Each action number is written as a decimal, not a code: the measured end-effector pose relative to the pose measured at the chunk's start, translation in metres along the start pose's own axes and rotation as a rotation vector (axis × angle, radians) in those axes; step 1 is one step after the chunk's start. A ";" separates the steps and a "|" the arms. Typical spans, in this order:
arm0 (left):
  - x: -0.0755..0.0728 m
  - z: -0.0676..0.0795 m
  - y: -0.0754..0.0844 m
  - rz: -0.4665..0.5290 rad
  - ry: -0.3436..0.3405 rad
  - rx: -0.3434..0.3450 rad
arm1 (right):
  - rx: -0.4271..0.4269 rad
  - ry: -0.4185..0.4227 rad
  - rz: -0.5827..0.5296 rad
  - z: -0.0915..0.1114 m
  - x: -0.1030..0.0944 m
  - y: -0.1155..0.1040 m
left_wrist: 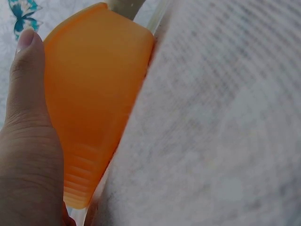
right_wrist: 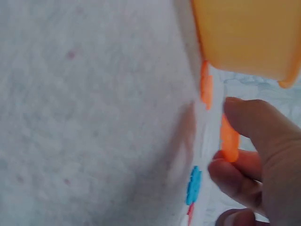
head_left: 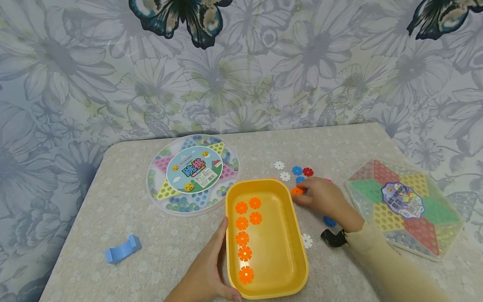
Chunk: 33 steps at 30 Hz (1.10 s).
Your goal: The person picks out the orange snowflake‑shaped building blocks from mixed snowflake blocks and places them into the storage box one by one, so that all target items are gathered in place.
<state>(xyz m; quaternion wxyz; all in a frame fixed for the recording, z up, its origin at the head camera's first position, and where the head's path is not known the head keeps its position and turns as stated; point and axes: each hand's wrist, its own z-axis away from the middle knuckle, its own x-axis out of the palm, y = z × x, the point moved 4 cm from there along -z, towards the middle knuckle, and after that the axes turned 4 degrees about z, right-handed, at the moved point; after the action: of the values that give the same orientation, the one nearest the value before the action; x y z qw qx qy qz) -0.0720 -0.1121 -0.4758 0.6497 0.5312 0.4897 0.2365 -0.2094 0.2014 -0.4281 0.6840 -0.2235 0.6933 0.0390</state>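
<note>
A yellow plastic tray (head_left: 279,251) stands on the table, with several orange snowflake-shaped discs (head_left: 242,223) lying along its left side. My left hand (head_left: 209,262) rests against the tray's left wall and near left corner, fingers extended; its thumb (left_wrist: 28,80) lies straight along the orange-looking wall in the left wrist view. Just past the tray's right rim, my right hand (head_left: 326,199) pinches an orange snowflake disc (right_wrist: 230,139) between thumb and fingertips, raised off the table. Another orange disc (right_wrist: 206,87) lies close by the tray. Blue discs (head_left: 297,170) lie just beyond the right hand.
White discs (head_left: 284,176) and a red disc (head_left: 308,172) lie behind the tray; another white disc (head_left: 307,240) sits by its right wall. A round marble-game box (head_left: 194,172) is at back left, a hexagonal game box (head_left: 403,205) at right, a blue curved block (head_left: 123,250) at left.
</note>
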 end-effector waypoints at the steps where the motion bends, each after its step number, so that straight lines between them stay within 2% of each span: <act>1: 0.000 0.000 0.000 0.000 0.001 0.004 | 0.005 0.026 -0.005 0.002 -0.002 -0.001; 8: 0.000 0.000 0.000 -0.014 0.008 0.026 | -0.004 0.235 -0.055 0.018 -0.030 -0.019; 12: 0.000 0.001 0.000 -0.031 0.009 0.016 | -0.066 0.268 -0.116 0.026 -0.039 -0.044; 21: 0.000 0.000 0.000 -0.053 0.004 0.017 | -0.250 0.191 -0.118 0.039 -0.023 -0.098; 24: 0.000 -0.001 0.000 -0.066 0.000 0.006 | -0.292 0.155 -0.086 0.039 -0.014 -0.107; 29: 0.000 -0.001 0.001 -0.081 0.000 0.004 | -0.355 0.096 0.033 0.039 0.000 -0.118; 33: 0.000 0.000 0.001 -0.070 -0.001 -0.004 | -0.373 -0.008 0.065 0.040 0.010 -0.127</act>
<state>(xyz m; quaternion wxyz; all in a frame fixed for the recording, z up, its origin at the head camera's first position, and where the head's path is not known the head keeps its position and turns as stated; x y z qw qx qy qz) -0.0720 -0.1113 -0.4753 0.6590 0.5126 0.5070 0.2142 -0.1259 0.0996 -0.4086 0.6318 -0.3238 0.6782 0.1899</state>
